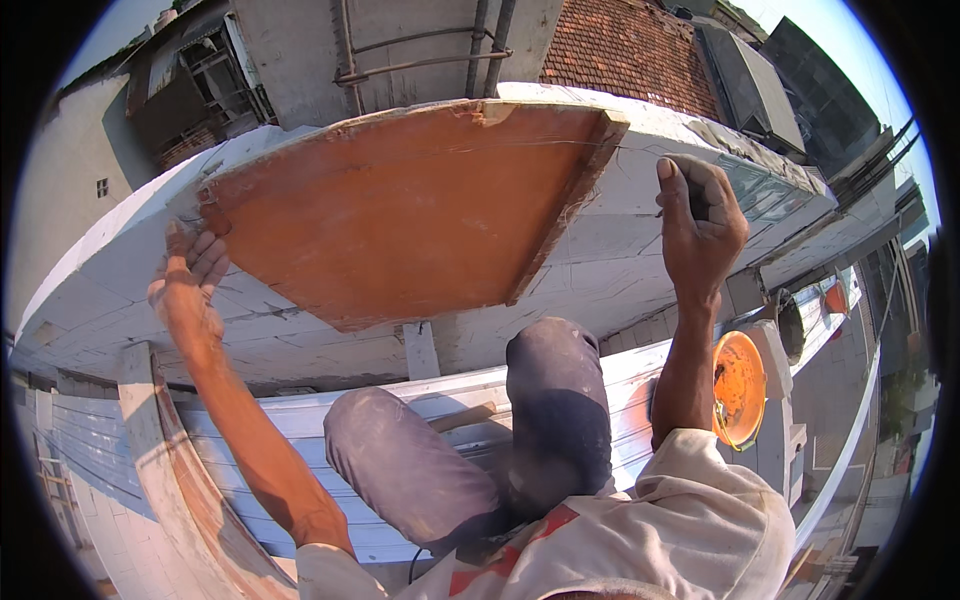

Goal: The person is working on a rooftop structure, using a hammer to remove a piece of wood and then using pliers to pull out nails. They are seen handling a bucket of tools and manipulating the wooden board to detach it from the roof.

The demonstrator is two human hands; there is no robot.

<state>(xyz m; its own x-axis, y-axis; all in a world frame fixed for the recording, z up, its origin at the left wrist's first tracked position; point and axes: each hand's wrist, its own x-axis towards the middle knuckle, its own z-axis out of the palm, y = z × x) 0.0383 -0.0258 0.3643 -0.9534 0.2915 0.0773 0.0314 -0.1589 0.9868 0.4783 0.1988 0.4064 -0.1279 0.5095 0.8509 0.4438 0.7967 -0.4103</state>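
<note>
An orange-brown panel (400, 215) with wooden edging leans against the pale block wall (620, 250) in front of me. Beside its left corner, my left hand (190, 270) is open, fingers apart and palm turned partly up; thin wire strands show close by at that corner. Off the panel's right edge, my right hand (703, 210) is raised, with its fingers curled in and the thumb pointing up. A thin string (560, 143) crosses the upper part of the panel and runs to this hand, which appears to pinch it. The exact grip is hidden by the fingers.
Below my bent knees lies ribbed metal sheeting (440, 412) with a wooden handle (463, 417) on it. An orange bucket (738, 388) stands right of my right forearm. A wooden plank (150, 430) slants at left. Steel rods (425, 73) rise behind the wall.
</note>
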